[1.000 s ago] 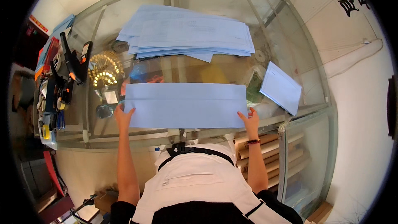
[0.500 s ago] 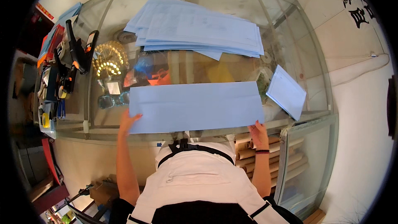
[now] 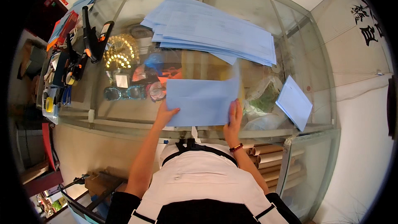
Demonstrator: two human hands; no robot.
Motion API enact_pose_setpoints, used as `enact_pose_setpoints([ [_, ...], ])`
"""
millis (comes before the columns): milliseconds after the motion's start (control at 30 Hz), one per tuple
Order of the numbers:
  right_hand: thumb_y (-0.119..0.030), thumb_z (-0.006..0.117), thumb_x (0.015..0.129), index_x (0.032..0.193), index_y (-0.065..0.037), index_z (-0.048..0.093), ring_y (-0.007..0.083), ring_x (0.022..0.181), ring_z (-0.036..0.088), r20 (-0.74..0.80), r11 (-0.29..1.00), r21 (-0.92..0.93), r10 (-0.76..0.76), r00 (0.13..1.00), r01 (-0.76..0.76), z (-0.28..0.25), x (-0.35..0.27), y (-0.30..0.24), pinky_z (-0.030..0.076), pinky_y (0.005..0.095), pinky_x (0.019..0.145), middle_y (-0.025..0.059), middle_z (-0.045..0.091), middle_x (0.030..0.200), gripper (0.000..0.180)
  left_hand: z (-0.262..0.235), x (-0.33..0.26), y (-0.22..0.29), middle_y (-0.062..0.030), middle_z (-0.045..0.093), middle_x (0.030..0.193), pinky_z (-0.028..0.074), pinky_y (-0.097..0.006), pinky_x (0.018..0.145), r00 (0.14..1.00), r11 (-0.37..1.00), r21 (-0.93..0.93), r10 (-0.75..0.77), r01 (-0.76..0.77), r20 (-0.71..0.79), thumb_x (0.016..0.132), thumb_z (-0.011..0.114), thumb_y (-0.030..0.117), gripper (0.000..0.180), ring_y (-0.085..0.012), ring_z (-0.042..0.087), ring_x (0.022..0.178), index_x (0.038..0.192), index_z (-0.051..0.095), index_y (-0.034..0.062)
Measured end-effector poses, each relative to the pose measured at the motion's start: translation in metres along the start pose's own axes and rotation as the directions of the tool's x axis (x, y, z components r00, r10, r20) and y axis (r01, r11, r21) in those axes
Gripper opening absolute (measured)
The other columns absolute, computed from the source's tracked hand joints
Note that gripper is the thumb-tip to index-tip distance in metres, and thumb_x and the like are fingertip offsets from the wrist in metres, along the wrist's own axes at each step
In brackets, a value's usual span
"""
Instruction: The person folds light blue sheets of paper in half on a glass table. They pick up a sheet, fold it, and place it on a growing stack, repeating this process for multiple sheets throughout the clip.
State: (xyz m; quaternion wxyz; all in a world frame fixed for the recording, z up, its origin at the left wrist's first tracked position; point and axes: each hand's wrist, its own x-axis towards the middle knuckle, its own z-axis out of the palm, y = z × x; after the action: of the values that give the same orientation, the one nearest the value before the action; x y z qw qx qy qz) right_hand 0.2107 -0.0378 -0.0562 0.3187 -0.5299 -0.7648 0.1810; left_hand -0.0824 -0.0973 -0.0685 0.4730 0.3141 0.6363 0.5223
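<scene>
A blue paper sheet [image 3: 199, 103] is in both my hands over the near edge of the glass table. My left hand [image 3: 164, 116] grips its lower left corner, thumb on top and the other fingers hidden beneath. At the other side my right hand [image 3: 233, 121] holds the sheet where its right end bends upward; that raised end is smeared by motion. Beyond the sheet lies a loose, fanned stack of blue paper sheets [image 3: 215, 27]. A smaller folded blue paper [image 3: 295, 103] rests to the right, near my right hand.
The glass table top [image 3: 124, 114] shows gold beads [image 3: 121, 52] and a plastic bag with something green [image 3: 265, 95] beneath or on it. Black handheld tools [image 3: 96, 43] and yellow tape [image 3: 49, 104] crowd the left. Cardboard tubes [image 3: 273, 157] lie below the right edge.
Both hands have come closer together. The sheet, flat and long before, now has its right end bent up, so its flat part is shorter. The view has shifted slightly.
</scene>
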Motion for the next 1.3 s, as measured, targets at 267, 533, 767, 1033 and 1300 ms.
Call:
enact_pose_setpoints([
  [267, 0.014, 0.049, 0.069, 0.138, -0.027, 0.049, 0.0373, 0.143, 0.017, 0.378, 0.915, -0.206, -0.252, 0.891, 0.346, -0.006, 0.014, -0.031, 0.018, 0.0600, 0.112, 0.0034, 0.026, 0.155, 0.080, -0.008, -0.003, -0.016, -0.0063, 0.060, 0.115, 0.046, -0.030, 0.089, 0.977, 0.956, -0.215, -0.211, 0.200, -0.031, 0.098, 0.047, 0.029, 0.041, -0.0142, 0.057, 0.102, 0.126, 0.053, 0.0006],
  [533, 0.013, 0.050, 0.073, 0.136, -0.019, 0.051, 0.0383, 0.143, 0.016, 0.379, 0.918, -0.178, -0.267, 0.886, 0.354, -0.006, 0.016, -0.018, 0.023, 0.0585, 0.111, 0.0036, 0.027, 0.154, 0.070, -0.008, 0.004, -0.007, -0.0036, 0.062, 0.113, 0.049, -0.030, 0.084, 0.966, 0.962, -0.138, -0.217, 0.236, 0.137, 0.095, 0.057, 0.025, 0.040, -0.0116, 0.057, 0.099, 0.128, 0.051, 0.0028],
  [767, 0.010, 0.050, 0.074, 0.134, -0.022, 0.053, 0.0384, 0.143, 0.016, 0.405, 0.915, -0.202, -0.247, 0.880, 0.349, -0.010, 0.016, -0.021, 0.021, 0.0545, 0.113, 0.0034, 0.027, 0.154, 0.068, -0.005, 0.002, -0.011, -0.0042, 0.062, 0.108, 0.048, -0.028, 0.083, 0.982, 0.973, -0.154, -0.156, 0.171, 0.101, 0.096, 0.055, 0.019, 0.033, -0.0103, 0.057, 0.094, 0.123, 0.051, 0.0007],
  [1033, 0.010, 0.049, 0.074, 0.136, -0.024, 0.051, 0.0381, 0.143, 0.016, 0.412, 0.907, -0.199, -0.267, 0.871, 0.372, -0.009, 0.015, -0.024, 0.020, 0.0574, 0.111, 0.0034, 0.026, 0.155, 0.071, -0.006, 0.003, -0.019, -0.0032, 0.061, 0.113, 0.048, -0.030, 0.084, 0.983, 0.967, -0.179, -0.174, 0.183, 0.062, 0.094, 0.057, 0.019, 0.036, -0.0123, 0.057, 0.097, 0.127, 0.051, 0.0043],
  [1300, -0.004, 0.066, 0.075, 0.139, -0.020, 0.046, 0.0361, 0.142, 0.020, 0.604, 0.919, -0.098, -0.251, 0.756, 0.383, -0.049, 0.039, -0.041, 0.024, 0.0553, 0.111, 0.0084, 0.027, 0.154, 0.069, 0.012, -0.006, 0.025, -0.0108, 0.065, 0.105, 0.048, -0.031, 0.083, 0.983, 0.976, 0.171, 0.155, -0.137, -0.095, 0.089, 0.064, 0.014, 0.035, -0.0142, 0.060, 0.092, 0.120, 0.054, 0.0002],
])
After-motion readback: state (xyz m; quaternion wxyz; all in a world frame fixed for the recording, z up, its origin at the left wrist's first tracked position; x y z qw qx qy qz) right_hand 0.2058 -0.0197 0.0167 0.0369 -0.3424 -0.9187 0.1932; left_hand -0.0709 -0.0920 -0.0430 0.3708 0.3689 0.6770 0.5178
